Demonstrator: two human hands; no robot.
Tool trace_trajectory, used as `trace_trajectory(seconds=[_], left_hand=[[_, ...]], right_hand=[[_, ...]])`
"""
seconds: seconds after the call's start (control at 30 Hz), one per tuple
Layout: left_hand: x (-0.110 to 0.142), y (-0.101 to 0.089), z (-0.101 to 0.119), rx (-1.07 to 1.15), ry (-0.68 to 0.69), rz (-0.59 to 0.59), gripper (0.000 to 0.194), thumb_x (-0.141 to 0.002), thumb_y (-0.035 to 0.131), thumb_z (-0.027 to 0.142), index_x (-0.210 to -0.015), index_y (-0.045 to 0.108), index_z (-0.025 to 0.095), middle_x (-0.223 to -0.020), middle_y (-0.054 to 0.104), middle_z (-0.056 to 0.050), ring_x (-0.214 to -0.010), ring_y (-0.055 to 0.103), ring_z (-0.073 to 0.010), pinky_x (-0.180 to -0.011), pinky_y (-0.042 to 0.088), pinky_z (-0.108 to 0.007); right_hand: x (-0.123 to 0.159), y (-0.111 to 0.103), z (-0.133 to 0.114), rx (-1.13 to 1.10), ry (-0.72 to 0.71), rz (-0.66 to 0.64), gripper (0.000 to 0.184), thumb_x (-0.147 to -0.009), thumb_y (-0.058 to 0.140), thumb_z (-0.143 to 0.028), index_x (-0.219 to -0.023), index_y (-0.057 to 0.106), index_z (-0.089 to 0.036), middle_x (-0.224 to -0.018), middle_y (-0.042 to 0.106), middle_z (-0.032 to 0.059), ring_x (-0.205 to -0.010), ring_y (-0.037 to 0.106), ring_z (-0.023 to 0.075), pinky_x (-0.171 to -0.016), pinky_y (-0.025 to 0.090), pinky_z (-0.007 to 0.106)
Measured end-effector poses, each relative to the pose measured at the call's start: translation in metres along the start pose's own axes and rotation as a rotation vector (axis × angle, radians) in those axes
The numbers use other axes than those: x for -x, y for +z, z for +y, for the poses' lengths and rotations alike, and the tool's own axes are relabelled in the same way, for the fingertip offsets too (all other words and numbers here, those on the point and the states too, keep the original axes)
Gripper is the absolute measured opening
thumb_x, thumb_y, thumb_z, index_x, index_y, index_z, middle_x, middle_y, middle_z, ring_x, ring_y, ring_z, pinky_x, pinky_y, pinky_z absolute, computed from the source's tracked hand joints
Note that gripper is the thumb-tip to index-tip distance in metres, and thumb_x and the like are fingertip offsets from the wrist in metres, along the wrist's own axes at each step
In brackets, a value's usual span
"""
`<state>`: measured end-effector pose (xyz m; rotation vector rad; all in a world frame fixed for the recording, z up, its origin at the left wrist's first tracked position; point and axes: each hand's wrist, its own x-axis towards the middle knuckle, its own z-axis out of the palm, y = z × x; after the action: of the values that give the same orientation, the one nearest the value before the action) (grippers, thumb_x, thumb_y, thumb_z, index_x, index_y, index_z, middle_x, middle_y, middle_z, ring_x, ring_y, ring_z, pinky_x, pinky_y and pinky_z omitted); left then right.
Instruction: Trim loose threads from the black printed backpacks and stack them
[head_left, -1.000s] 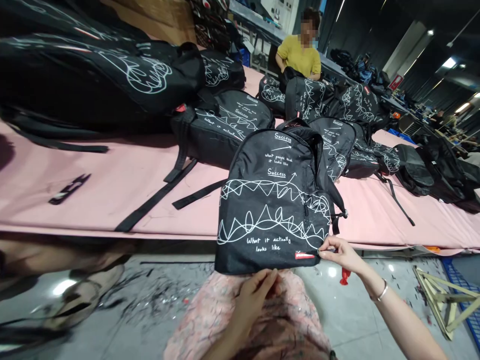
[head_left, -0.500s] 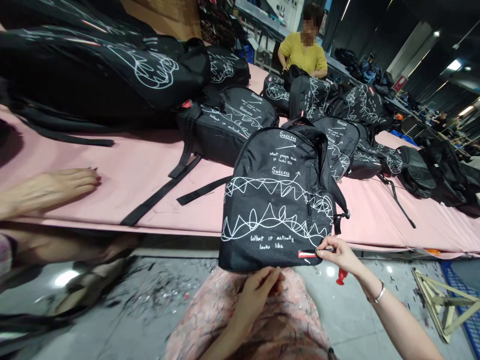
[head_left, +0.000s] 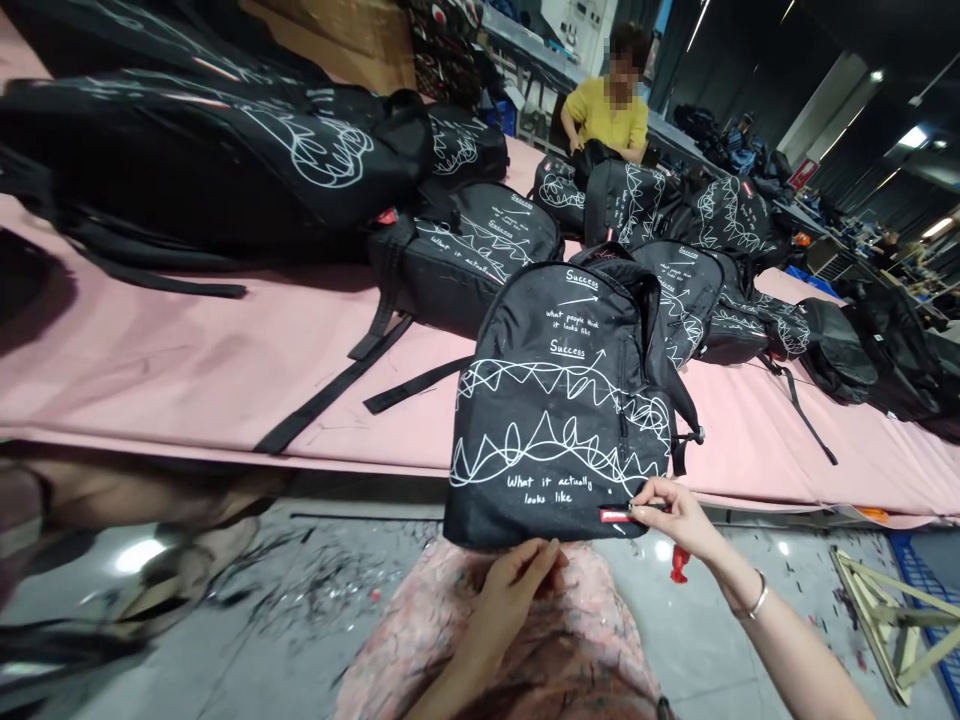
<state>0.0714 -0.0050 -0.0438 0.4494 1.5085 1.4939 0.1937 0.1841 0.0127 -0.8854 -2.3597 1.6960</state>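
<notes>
A black backpack [head_left: 551, 430] with white scribbles and lettering stands tilted at the table's front edge, its bottom toward me. My left hand [head_left: 517, 580] is closed at the bottom edge, thumb and fingers pinching the fabric; some fingers are hidden. At the lower right corner, my right hand [head_left: 679, 515] is closed around a slim dark tool [head_left: 636, 507], whose kind I cannot make out. Its tip lies over the small red label [head_left: 616, 516]. Below this hand hangs a red piece [head_left: 679, 563]; whether it belongs to the tool is unclear.
Several similar backpacks [head_left: 465, 260] lie on the pink-covered table [head_left: 187, 370], with a large pile [head_left: 225, 190] at the left. A person in yellow [head_left: 609, 115] works across the table. A cream metal frame [head_left: 892, 620] and a blue crate [head_left: 926, 590] stand at right.
Another person's hand has left the table at the left. The view has shifted slightly, so things appear farther right. Both my hands stay at the backpack's lower edge.
</notes>
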Motion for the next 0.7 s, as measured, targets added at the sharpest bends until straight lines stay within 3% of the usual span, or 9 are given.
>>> trace_trajectory(seconds=[0.1, 0.17, 0.23, 0.3, 0.4, 0.47, 0.57, 0.63, 0.7], left_hand=[[0.002, -0.003, -0.002, -0.218, 0.154, 0.049, 0.038, -0.084, 0.04, 0.047, -0.068, 0.058, 0.018, -0.057, 0.058, 0.0, -0.057, 0.055, -0.0155, -0.055, 0.045, -0.025], [0.0, -0.007, -0.001, -0.472, 0.388, 0.109, 0.032, -0.085, 0.04, 0.041, -0.077, 0.061, 0.018, -0.068, 0.064, -0.003, -0.067, 0.06, -0.018, -0.064, 0.049, -0.028], [-0.009, -0.011, 0.001, -0.78, 0.665, 0.144, 0.027, -0.083, 0.047, 0.037, -0.097, 0.062, 0.02, -0.095, 0.068, -0.008, -0.09, 0.062, -0.0237, -0.081, 0.048, -0.038], [-0.025, -0.015, 0.0, -1.068, 0.857, 0.153, 0.041, -0.077, 0.054, 0.031, -0.117, 0.055, 0.02, -0.122, 0.058, -0.012, -0.112, 0.052, -0.03, -0.096, 0.039, -0.049], [-0.053, -0.02, -0.005, -1.311, 0.932, 0.143, 0.054, -0.072, 0.05, 0.015, -0.126, 0.048, 0.015, -0.132, 0.049, -0.014, -0.121, 0.044, -0.0313, -0.098, 0.038, -0.05], [-0.065, -0.023, -0.006, -1.301, 0.959, 0.118, 0.056, -0.068, 0.042, 0.005, -0.122, 0.052, 0.014, -0.128, 0.054, -0.012, -0.119, 0.048, -0.0277, -0.097, 0.041, -0.045], [-0.064, -0.029, 0.004, -1.044, 0.946, 0.092, 0.055, -0.068, 0.038, 0.004, -0.117, 0.058, 0.019, -0.118, 0.062, -0.007, -0.111, 0.056, -0.0224, -0.097, 0.043, -0.038], [-0.049, -0.034, 0.014, -0.769, 0.819, 0.145, 0.044, -0.072, 0.043, 0.012, -0.111, 0.062, 0.022, -0.112, 0.066, -0.005, -0.103, 0.061, -0.0233, -0.094, 0.046, -0.037], [-0.029, -0.041, 0.017, -0.481, 0.597, 0.28, 0.031, -0.073, 0.054, 0.027, -0.102, 0.066, 0.022, -0.101, 0.07, -0.005, -0.095, 0.064, -0.0272, -0.087, 0.05, -0.038]], right_hand=[[0.004, 0.001, 0.005, 0.003, -0.037, 0.03, 0.022, -0.072, 0.065, -0.038, -0.072, 0.056, -0.017, -0.065, 0.053, -0.003, -0.057, 0.046, 0.0091, -0.053, 0.035, 0.021], [0.006, -0.001, 0.01, -0.065, -0.062, 0.08, 0.025, -0.071, 0.066, -0.039, -0.072, 0.056, -0.017, -0.063, 0.052, -0.0032, -0.055, 0.044, 0.0082, -0.051, 0.034, 0.02], [0.007, -0.002, 0.017, -0.232, -0.06, 0.169, 0.029, -0.072, 0.066, -0.044, -0.074, 0.054, -0.017, -0.054, 0.043, -0.0067, -0.045, 0.034, 0.0055, -0.044, 0.027, 0.018], [0.008, -0.002, 0.026, -0.416, -0.04, 0.241, 0.033, -0.072, 0.063, -0.049, -0.079, 0.053, -0.018, -0.047, 0.03, -0.0103, -0.039, 0.021, 0.0039, -0.038, 0.017, 0.017], [0.012, 0.003, 0.044, -0.57, -0.03, 0.31, 0.037, -0.077, 0.056, -0.053, -0.086, 0.053, -0.018, -0.043, 0.025, -0.0115, -0.036, 0.014, 0.0039, -0.036, 0.013, 0.018], [0.017, 0.006, 0.055, -0.603, -0.041, 0.38, 0.036, -0.079, 0.053, -0.053, -0.082, 0.054, -0.018, -0.043, 0.029, -0.0099, -0.036, 0.016, 0.0046, -0.036, 0.014, 0.018], [0.029, 0.003, 0.067, -0.68, -0.098, 0.554, 0.033, -0.08, 0.053, -0.052, -0.078, 0.053, -0.019, -0.049, 0.032, -0.0075, -0.037, 0.021, 0.0055, -0.036, 0.018, 0.019], [0.038, -0.007, 0.068, -0.751, -0.164, 0.68, 0.03, -0.08, 0.053, -0.05, -0.084, 0.054, -0.021, -0.055, 0.034, -0.0062, -0.039, 0.025, 0.006, -0.037, 0.021, 0.019], [0.045, -0.019, 0.064, -0.807, -0.245, 0.774, 0.026, -0.081, 0.053, -0.048, -0.087, 0.055, -0.022, -0.06, 0.035, -0.0052, -0.041, 0.028, 0.0061, -0.037, 0.024, 0.019]])
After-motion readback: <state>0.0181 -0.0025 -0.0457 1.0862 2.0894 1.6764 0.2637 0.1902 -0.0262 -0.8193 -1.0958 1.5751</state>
